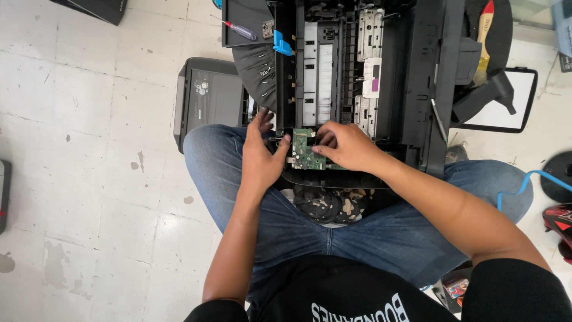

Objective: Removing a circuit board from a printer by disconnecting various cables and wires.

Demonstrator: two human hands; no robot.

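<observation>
Where both hands meet at frame centre, a green circuit board (305,150) sits at the near edge of an opened black printer (357,71). Left hand (260,156) fingers closed on the board's left edge; right hand (347,146) fingers pinch its right side. Jeans-clad legs (298,226) below. Red-handled screwdriver (240,30) top centre-left, grey printer cover (208,98) on tiled floor (89,149), left.

I see a screwdriver (239,30) with a red-and-clear handle on a dark panel, top | a grey printer cover (208,98) lying flat on the white tile floor (89,179), left | a white tray with a black frame (512,98), right | a blue cable (524,182) by the right knee | patterned cloth (325,206) on the lap
</observation>
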